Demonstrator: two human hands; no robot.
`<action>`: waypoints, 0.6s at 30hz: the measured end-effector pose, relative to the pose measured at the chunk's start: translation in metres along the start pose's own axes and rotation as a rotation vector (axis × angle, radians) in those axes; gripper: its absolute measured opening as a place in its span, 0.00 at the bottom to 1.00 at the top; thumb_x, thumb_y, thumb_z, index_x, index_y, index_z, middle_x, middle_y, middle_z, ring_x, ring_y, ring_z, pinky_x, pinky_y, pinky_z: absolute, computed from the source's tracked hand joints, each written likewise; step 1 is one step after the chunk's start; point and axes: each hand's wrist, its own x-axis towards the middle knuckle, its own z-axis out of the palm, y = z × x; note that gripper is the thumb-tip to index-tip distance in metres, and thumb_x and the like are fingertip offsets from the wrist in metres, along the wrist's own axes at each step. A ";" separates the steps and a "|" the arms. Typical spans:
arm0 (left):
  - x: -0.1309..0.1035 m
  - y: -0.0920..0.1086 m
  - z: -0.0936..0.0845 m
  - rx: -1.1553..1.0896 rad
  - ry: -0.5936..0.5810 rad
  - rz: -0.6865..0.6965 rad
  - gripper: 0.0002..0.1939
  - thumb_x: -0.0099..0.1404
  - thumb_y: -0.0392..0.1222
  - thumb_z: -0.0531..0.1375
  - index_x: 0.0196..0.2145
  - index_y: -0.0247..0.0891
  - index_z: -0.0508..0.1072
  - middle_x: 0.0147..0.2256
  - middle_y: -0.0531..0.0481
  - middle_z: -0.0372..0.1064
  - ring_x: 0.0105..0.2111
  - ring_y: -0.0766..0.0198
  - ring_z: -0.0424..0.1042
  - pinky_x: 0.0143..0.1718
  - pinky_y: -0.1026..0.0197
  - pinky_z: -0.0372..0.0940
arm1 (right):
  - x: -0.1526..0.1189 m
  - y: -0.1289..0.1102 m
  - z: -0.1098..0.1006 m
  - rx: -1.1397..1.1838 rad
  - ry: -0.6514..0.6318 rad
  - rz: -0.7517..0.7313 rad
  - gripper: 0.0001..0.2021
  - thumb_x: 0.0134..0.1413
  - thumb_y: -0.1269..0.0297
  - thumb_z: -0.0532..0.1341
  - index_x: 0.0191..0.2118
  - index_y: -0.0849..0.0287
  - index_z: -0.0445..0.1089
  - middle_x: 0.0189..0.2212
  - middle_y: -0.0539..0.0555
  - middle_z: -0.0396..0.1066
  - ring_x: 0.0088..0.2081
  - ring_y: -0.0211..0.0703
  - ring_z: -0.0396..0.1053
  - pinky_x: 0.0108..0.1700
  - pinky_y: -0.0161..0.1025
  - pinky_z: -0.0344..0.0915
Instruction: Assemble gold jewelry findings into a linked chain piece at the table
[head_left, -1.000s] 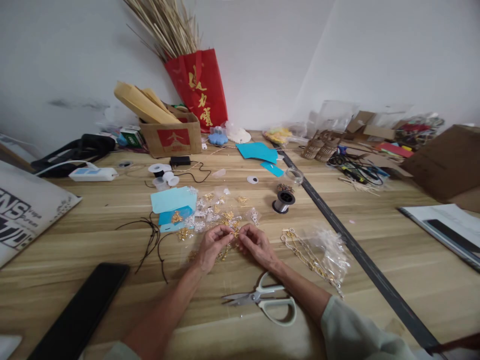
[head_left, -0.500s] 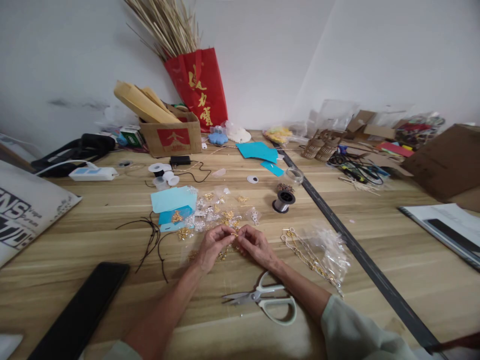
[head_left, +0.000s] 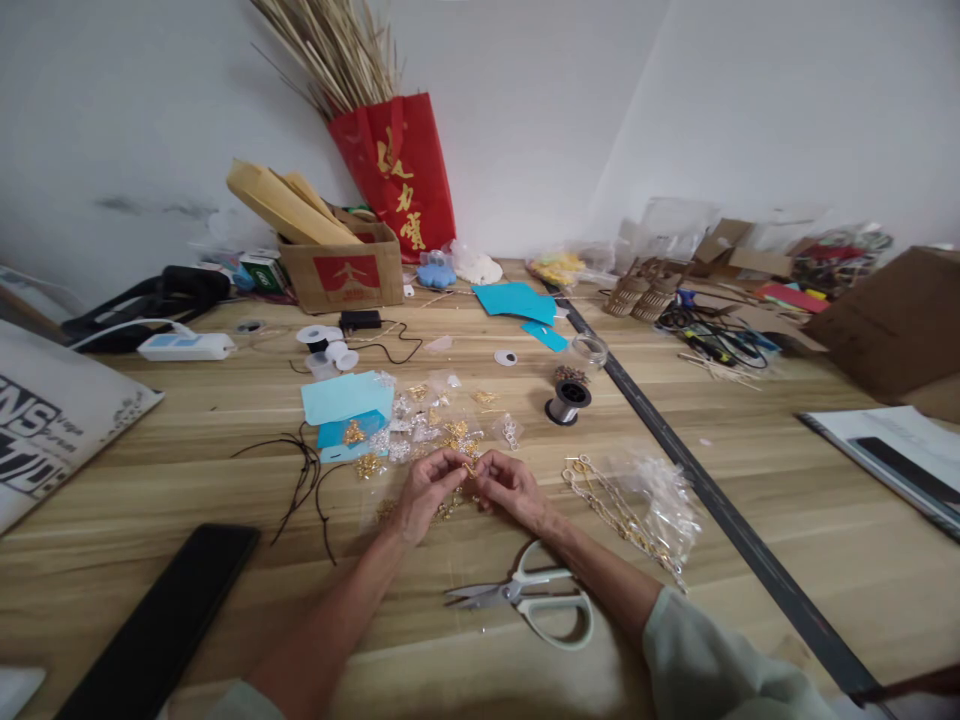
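My left hand (head_left: 431, 492) and my right hand (head_left: 511, 487) meet fingertip to fingertip at the middle of the table. Between them they pinch a small gold piece (head_left: 470, 469), too small to make out in detail. Gold chain (head_left: 448, 507) lies on the table below the fingers. Small bags of gold and silver findings (head_left: 420, 425) spread just beyond my hands. Scissors (head_left: 517, 593) with pale handles lie partly open beneath my right forearm. Right of my right hand are a gold and silver chain (head_left: 619, 515) and clear plastic bags (head_left: 664, 490).
A wire spool (head_left: 568, 400) stands ahead to the right. Black cords (head_left: 300, 480) and a black phone (head_left: 169, 610) lie left. Blue cards (head_left: 349, 398) are beyond the cords. A cardboard box (head_left: 341, 275) and red bag (head_left: 405, 180) stand by the wall.
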 end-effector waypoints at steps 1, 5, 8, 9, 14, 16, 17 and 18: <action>0.000 0.000 0.000 0.002 0.001 -0.001 0.07 0.50 0.37 0.64 0.29 0.35 0.74 0.26 0.52 0.69 0.28 0.67 0.66 0.31 0.66 0.59 | 0.000 0.000 0.000 -0.003 0.001 -0.001 0.17 0.47 0.52 0.64 0.32 0.61 0.62 0.18 0.44 0.62 0.17 0.30 0.60 0.21 0.29 0.60; 0.000 -0.002 -0.001 -0.007 -0.005 0.002 0.06 0.51 0.37 0.63 0.29 0.34 0.74 0.27 0.51 0.70 0.28 0.66 0.65 0.32 0.65 0.59 | 0.000 0.002 0.000 -0.002 0.008 -0.005 0.16 0.50 0.52 0.62 0.33 0.61 0.62 0.17 0.44 0.62 0.17 0.30 0.60 0.20 0.28 0.60; 0.001 -0.005 -0.002 -0.054 -0.017 -0.016 0.07 0.51 0.37 0.63 0.31 0.34 0.74 0.27 0.51 0.70 0.28 0.66 0.66 0.33 0.65 0.60 | 0.001 0.003 -0.001 0.004 0.042 -0.010 0.16 0.51 0.52 0.61 0.33 0.61 0.62 0.17 0.44 0.62 0.17 0.30 0.60 0.20 0.29 0.60; 0.001 -0.006 -0.002 -0.072 -0.022 -0.025 0.07 0.52 0.37 0.63 0.31 0.34 0.74 0.27 0.51 0.70 0.28 0.66 0.66 0.33 0.65 0.60 | 0.001 0.004 -0.001 0.008 0.056 -0.012 0.16 0.51 0.52 0.61 0.33 0.61 0.62 0.18 0.45 0.62 0.17 0.30 0.60 0.20 0.29 0.61; 0.003 -0.009 -0.004 -0.114 -0.034 -0.033 0.07 0.52 0.37 0.64 0.31 0.34 0.74 0.26 0.52 0.70 0.29 0.66 0.67 0.34 0.64 0.60 | 0.002 0.003 -0.002 0.013 0.082 -0.012 0.16 0.50 0.52 0.62 0.34 0.60 0.63 0.20 0.46 0.63 0.18 0.31 0.60 0.20 0.29 0.60; 0.003 -0.009 -0.004 -0.122 -0.034 -0.028 0.07 0.52 0.37 0.64 0.31 0.34 0.74 0.26 0.52 0.70 0.29 0.67 0.66 0.34 0.65 0.60 | 0.002 0.003 -0.002 0.014 0.065 -0.001 0.16 0.50 0.52 0.62 0.35 0.61 0.64 0.20 0.46 0.64 0.18 0.31 0.60 0.20 0.29 0.60; 0.003 -0.008 -0.004 -0.125 -0.028 -0.028 0.07 0.52 0.38 0.64 0.31 0.34 0.74 0.26 0.52 0.70 0.29 0.67 0.66 0.33 0.65 0.60 | 0.002 0.003 -0.002 0.015 0.054 0.003 0.16 0.50 0.52 0.62 0.36 0.61 0.64 0.20 0.46 0.64 0.18 0.31 0.60 0.20 0.29 0.60; 0.002 -0.007 -0.003 -0.126 -0.020 -0.028 0.08 0.51 0.38 0.64 0.31 0.34 0.74 0.26 0.52 0.70 0.28 0.67 0.66 0.33 0.65 0.60 | 0.001 0.003 -0.002 0.018 0.041 0.002 0.16 0.50 0.52 0.61 0.36 0.61 0.64 0.20 0.46 0.64 0.18 0.31 0.60 0.20 0.29 0.60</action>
